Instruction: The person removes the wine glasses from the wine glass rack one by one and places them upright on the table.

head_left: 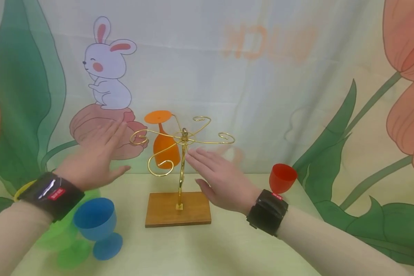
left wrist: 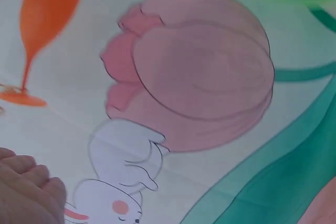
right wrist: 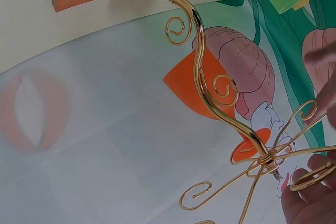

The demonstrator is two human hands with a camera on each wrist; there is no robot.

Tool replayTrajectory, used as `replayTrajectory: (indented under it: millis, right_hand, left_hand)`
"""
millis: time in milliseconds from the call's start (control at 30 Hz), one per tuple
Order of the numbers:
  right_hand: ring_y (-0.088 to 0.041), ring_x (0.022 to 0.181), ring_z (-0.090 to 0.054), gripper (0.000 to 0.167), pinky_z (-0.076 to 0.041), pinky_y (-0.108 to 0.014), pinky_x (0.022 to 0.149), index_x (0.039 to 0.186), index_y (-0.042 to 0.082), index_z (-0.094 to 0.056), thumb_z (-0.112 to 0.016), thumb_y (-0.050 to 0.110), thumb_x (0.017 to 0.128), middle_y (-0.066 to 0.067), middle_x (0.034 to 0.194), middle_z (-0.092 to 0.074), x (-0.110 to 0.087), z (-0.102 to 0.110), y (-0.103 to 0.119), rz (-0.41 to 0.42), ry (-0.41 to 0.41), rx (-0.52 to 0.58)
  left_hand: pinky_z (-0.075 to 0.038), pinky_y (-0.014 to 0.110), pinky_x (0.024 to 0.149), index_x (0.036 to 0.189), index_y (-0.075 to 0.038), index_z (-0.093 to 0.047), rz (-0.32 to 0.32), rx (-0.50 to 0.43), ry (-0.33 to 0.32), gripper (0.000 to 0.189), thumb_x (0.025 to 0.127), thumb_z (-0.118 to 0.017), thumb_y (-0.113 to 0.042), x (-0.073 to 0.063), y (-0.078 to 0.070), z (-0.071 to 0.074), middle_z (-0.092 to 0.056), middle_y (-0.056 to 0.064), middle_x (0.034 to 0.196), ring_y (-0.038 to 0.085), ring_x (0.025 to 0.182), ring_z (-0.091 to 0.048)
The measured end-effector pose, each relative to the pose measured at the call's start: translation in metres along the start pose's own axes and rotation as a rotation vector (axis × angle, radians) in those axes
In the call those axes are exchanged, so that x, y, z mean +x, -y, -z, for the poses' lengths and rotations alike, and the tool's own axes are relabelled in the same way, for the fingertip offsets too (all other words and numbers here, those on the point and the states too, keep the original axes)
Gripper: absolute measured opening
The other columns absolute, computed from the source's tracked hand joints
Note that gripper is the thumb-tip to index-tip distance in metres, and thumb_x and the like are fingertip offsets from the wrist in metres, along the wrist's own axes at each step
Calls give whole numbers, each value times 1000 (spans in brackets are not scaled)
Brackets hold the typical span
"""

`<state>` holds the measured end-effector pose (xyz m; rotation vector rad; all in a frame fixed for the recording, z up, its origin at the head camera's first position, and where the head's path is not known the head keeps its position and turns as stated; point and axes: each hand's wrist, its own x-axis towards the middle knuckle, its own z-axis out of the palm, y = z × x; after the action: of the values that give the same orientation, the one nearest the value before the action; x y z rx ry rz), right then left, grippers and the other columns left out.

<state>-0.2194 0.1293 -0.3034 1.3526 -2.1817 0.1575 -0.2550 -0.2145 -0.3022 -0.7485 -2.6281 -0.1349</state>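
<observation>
A gold wire rack [head_left: 181,180] with several curled arms rises from a wooden base [head_left: 158,214]. An orange wine glass [head_left: 166,149] hangs upside down from one of its back arms, foot uppermost. My left hand [head_left: 96,155] is raised to the left of the rack, fingers extended and thumb apart, holding nothing. On the other side, my right hand [head_left: 224,178] has its fingers stretched toward the post, just below the wire arms, and is empty too. The right wrist view shows a wire curl [right wrist: 312,177] overlapping fingers [right wrist: 294,203].
Below my left forearm stand a blue goblet [head_left: 96,220] and a green goblet [head_left: 72,253], with a yellow rim [head_left: 22,189] partly hidden behind the wrist. A red goblet [head_left: 283,178] is at the right, behind my right wrist. A printed curtain [head_left: 179,69] hangs at the back.
</observation>
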Motion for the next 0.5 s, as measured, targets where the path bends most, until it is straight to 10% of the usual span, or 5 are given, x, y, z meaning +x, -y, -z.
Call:
replayTrajectory:
  millis: [233,500]
  right_hand:
    - [-23,136,-40,56,-26,-30,113,142,-1,-44,-57,-7,88,-13,142,-49,2,-1,1,-16,20,-64]
    - [-22,137,-38,60,-25,-30,113,144,-1,-42,-55,-10,86,-12,144,-48,7,-4,13,-7,21,-40]
  left_hand:
    - [-33,50,108,154,-7,-23,-132,47,2,89,86,-73,-34,65,26,2,-34,17,152,33,140,-30]
    - [-29,54,110,154,-25,-27,-100,-107,211,61,99,-52,-30,80,36,3,-39,5,151,29,136,-38]
